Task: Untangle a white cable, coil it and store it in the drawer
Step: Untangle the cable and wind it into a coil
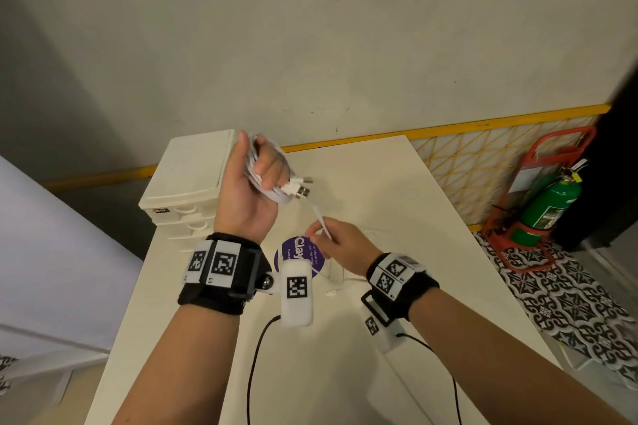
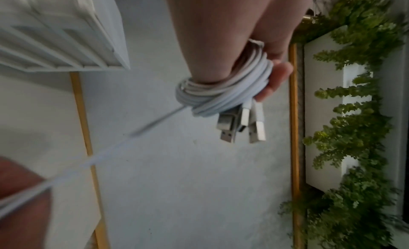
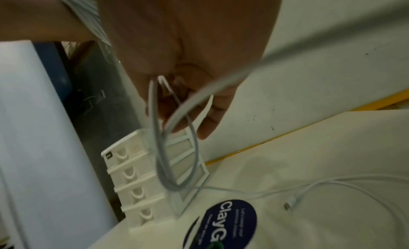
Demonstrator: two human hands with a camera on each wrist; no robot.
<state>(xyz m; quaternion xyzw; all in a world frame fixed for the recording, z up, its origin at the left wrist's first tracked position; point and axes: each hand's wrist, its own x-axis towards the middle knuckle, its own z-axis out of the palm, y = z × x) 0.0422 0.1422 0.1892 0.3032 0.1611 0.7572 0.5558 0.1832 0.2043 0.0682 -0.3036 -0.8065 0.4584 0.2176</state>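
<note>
Head view is showing the left hand raised above the table, its fingers curling round a coil of white cable, with two USB plugs sticking out to the right. From the coil a strand is running down and to the right into the right hand, which is pinching it between thumb and fingertips just above a purple sticker. More cable is lying loose on the table near that hand, ending in a small connector.

Left wrist view is showing the coil wrapping the fingers, the plugs hanging free below, and the strand stretching off, blurred.

Right wrist view is showing a loop of cable hanging from the pinching fingers, the connector resting on the table right of the sticker.

At the far left of the table a white drawer unit is standing, its drawers all closed.
</note>
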